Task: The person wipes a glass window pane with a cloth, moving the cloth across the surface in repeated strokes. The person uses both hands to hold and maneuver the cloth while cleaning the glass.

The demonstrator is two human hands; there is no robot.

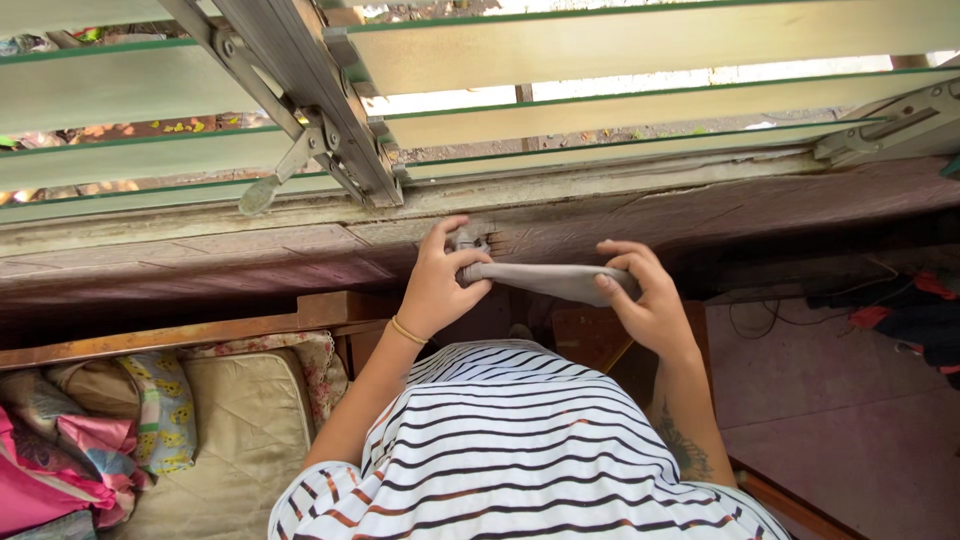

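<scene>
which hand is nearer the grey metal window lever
Left. The left hand is just below and right of the grey metal window lever; the right hand is farther right.

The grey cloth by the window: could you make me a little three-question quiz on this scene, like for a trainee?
1. True or false: both hands grip the twisted grey cloth.
2. Which hand is nearer the louvre window's metal lever: A) left hand B) right hand?
3. Fill in: the cloth is stretched in front of the wooden ____ below the glass slats.

Key
1. True: the fingers of each hand close on one end of the cloth.
2. A: the left hand is nearer.
3. sill.
</scene>
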